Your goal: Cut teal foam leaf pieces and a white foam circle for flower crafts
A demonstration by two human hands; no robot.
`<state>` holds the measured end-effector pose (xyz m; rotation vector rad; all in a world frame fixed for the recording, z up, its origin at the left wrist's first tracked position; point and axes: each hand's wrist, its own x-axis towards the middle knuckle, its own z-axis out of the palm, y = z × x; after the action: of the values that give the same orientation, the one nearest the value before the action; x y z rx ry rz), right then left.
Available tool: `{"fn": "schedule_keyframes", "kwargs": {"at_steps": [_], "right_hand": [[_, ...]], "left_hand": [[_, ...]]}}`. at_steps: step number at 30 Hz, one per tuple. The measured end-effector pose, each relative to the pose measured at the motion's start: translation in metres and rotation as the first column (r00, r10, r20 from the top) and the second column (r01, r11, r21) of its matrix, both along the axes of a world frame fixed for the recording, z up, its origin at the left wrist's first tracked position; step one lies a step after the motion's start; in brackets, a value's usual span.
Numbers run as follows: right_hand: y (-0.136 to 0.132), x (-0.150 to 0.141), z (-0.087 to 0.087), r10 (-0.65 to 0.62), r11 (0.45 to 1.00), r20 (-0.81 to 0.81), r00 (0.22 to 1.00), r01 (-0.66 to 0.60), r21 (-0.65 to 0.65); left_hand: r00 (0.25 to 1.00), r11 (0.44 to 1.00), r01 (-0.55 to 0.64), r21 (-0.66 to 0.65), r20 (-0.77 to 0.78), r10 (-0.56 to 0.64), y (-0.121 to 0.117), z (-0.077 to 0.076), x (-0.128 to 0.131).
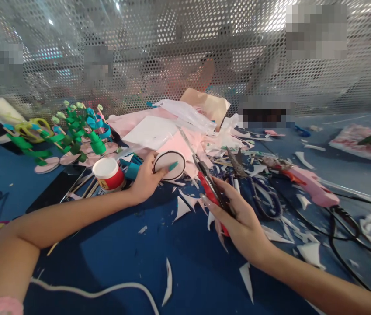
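Observation:
My left hand [146,179] is closed on a white paper disc with a dark rim [169,165], thumb on its face, over the blue table [133,253]. My right hand [237,216] grips red-handled scissors [205,177], whose blades point up and left toward the disc and pink paper [178,144]. A red and white glue pot [108,174] stands just left of my left hand.
Green and blue paper flowers on sticks [74,131] lie at the left. A pink glue gun [310,183] with a black cable [342,232] and dark scissors [264,197] lie right. White paper scraps [182,208] litter the table. A perforated metal screen [185,52] stands behind.

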<state>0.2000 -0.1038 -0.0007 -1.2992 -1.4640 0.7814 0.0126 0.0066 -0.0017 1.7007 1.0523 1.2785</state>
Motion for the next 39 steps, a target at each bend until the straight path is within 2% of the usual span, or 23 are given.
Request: {"fn": "schedule_keyframes", "kwargs": {"at_steps": [4,8,13,21,27,39], "right_hand": [[-0.0033,-0.0007,0.0011,0.006,0.998,0.064,0.998,-0.01,0.055],[-0.0045,-0.0004,0.0025,0.012,0.996,0.089,0.996,-0.02,0.089],[-0.0044,0.0014,0.0021,0.06,0.994,0.122,0.991,-0.071,0.087],[-0.0067,0.0013,0.0014,0.131,0.972,0.189,0.973,-0.163,0.168],[-0.0075,0.0009,0.0,0.047,0.971,0.248,0.968,-0.102,0.215],[-0.007,0.0009,0.0019,0.088,0.95,0.313,0.946,-0.174,0.26]], "left_hand": [[0.987,0.995,0.077,-0.057,0.143,-0.068,-0.0009,0.0005,0.0017],[0.972,0.99,0.119,-0.082,0.213,-0.099,-0.0012,-0.0004,0.0018],[0.971,0.993,0.111,-0.031,0.215,-0.102,-0.0006,-0.0018,0.0014],[0.956,0.984,0.164,-0.069,0.258,-0.141,-0.0033,0.0012,0.0039],[0.962,0.993,0.107,-0.048,0.256,-0.091,-0.0022,0.0013,0.0035],[0.971,0.997,0.081,0.001,0.226,-0.079,-0.0037,0.0033,0.0033]]}}
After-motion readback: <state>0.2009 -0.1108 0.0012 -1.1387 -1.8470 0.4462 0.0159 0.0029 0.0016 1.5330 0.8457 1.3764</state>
